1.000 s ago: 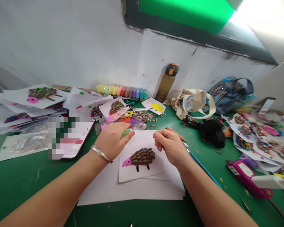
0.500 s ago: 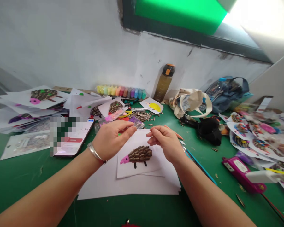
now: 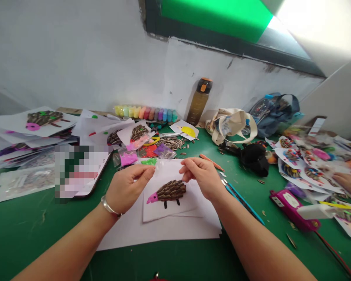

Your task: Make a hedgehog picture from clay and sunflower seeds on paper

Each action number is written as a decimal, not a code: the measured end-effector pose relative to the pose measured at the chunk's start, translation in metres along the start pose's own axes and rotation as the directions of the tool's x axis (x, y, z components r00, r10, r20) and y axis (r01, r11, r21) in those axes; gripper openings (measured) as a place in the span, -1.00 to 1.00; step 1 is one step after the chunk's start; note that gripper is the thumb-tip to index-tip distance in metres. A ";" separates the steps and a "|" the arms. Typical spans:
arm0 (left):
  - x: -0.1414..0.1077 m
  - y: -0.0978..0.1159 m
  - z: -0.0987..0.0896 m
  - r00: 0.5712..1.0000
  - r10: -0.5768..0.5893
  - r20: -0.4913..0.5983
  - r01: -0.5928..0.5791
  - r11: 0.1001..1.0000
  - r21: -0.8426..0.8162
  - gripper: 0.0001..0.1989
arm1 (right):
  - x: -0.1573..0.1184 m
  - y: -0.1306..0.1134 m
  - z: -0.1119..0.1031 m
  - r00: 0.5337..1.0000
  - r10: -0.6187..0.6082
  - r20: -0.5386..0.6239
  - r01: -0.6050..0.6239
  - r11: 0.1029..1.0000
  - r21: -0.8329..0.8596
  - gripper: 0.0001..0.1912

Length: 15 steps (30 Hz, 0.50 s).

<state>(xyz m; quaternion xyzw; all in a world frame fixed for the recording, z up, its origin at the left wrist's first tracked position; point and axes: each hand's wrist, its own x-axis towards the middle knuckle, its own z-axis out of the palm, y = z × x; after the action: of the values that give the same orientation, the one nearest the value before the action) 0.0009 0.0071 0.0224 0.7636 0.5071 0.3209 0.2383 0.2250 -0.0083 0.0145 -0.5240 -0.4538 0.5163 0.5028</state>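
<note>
A seed-covered hedgehog picture with a pink head and dark feet lies on white paper in front of me. Above its left side is my left hand, thumb and forefinger pinched together; whatever they hold, if anything, I cannot make out. My right hand hovers over the picture's upper right, its fingers curled and drawn together, and their tips hide any small thing between them. Small packets of pink clay and green clay lie just beyond the left hand.
Loose sunflower seeds, a bottle and a row of coloured clay stand toward the wall. At left are a phone and stacked pictures. A purple-pink glue gun and another person's hand are at right.
My left hand has moved left and down, away from the right hand, uncovering the clay packets. My right hand stays over the paper. The whole view has shifted slightly.
</note>
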 end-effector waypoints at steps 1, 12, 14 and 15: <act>0.001 0.000 0.000 1.000 0.006 0.009 -0.006 1.000 0.004 -0.62 | -0.001 -0.001 0.000 1.000 -0.020 0.011 0.020 0.999 -0.047 -0.73; -0.001 -0.002 0.006 0.998 0.028 0.057 -0.027 1.000 -0.014 -0.63 | 0.001 -0.002 -0.005 1.000 0.010 0.013 -0.010 1.000 -0.014 -0.67; -0.001 -0.003 0.006 0.998 0.032 0.062 -0.031 0.999 -0.005 -0.64 | -0.001 -0.003 -0.004 0.999 -0.020 0.029 0.023 0.993 -0.113 -0.58; 0.000 -0.003 0.006 0.997 0.034 0.063 -0.034 0.999 -0.001 -0.63 | -0.001 -0.003 -0.004 0.999 -0.046 0.022 0.048 0.987 -0.151 -0.57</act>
<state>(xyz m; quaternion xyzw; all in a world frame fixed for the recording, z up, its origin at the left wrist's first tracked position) 0.0035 0.0078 0.0158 0.7817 0.4865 0.3008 0.2487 0.2294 -0.0094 0.0176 -0.5452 -0.5085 0.4731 0.4695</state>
